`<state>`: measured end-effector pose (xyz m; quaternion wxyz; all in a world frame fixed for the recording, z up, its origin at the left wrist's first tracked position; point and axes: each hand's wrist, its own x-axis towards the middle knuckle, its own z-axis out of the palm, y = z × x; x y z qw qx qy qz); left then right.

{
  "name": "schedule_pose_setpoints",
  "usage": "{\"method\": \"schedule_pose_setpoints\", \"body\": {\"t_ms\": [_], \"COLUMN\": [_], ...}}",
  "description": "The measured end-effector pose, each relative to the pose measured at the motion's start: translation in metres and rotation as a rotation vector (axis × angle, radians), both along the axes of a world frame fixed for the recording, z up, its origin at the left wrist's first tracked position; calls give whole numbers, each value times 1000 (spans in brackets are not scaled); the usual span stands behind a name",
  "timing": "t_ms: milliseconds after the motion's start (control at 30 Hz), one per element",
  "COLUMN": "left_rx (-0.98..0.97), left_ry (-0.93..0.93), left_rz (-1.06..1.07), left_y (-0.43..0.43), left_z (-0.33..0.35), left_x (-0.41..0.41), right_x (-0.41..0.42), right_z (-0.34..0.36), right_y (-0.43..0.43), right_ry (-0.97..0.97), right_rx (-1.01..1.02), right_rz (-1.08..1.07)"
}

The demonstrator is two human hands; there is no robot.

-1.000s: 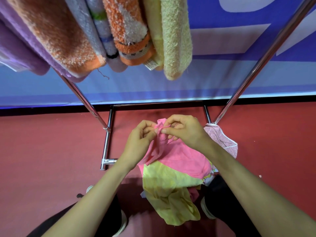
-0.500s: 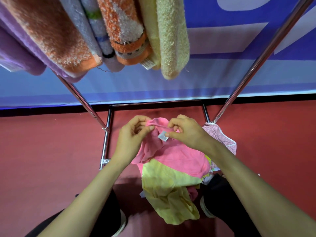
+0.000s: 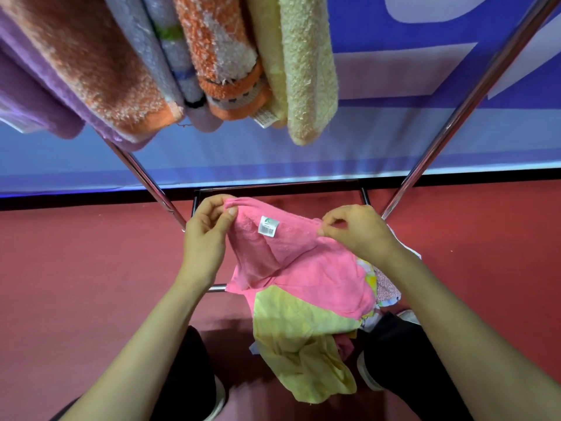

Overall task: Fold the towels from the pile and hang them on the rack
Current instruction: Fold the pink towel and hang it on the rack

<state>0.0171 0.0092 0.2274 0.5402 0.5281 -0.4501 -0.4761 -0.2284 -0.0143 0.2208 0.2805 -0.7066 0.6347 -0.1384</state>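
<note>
At the centre of the frame the pink towel (image 3: 303,268) is held up by its top edge between both hands. The left hand (image 3: 206,238), at centre left, pinches 1 end of that edge between thumb and curled fingers. The right hand (image 3: 358,232), at centre right, pinches the other end the same way, so the edge runs fairly taut between them. A white label (image 3: 268,226) sewn near the edge faces the camera, closer to the left hand. The lower part of the pink towel drapes down onto the pile (image 3: 385,287) on the red floor (image 3: 76,284) in the lower middle of the frame.

A yellow towel (image 3: 297,338) lies crumpled on the near side of the pile, partly under the pink one. Patterned cloths show at the pile's right edge, though how many pieces there are is hard to tell.

The rack (image 3: 473,98) stands beyond the pile, its 2 shiny poles slanting up toward the upper left and upper right, with a base bar along the floor between them. Across the upper left hang 5 towels side by side: a purple towel (image 3: 30,95), a speckled orange towel (image 3: 100,71), a striped lavender towel (image 3: 170,65), an orange and white towel (image 3: 224,56) and a pale yellow towel (image 3: 309,71). Behind the rack is a blue banner (image 3: 394,132).
</note>
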Motion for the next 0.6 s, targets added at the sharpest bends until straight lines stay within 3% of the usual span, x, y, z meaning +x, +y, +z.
{"method": "schedule_pose_setpoints", "body": {"t_ms": [133, 300, 433, 533, 600], "left_rx": [-14, 34, 53, 67, 93], "left_ry": [-24, -10, -73, -116, -142], "left_rz": [-84, -33, -112, -121, -133], "left_y": [4, 0, 1, 1, 3], "left_z": [-1, -7, -17, -20, -22], "left_x": [-3, 2, 6, 4, 5], "right_x": [-1, 0, -4, -8, -9], "right_z": [3, 9, 14, 13, 9], "right_y": [8, 6, 5, 3, 3], "right_ry": [115, -131, -247, -253, -138], "right_rx": [56, -17, -64, -20, -27], "right_rz": [49, -110, -227, -157, -58]}}
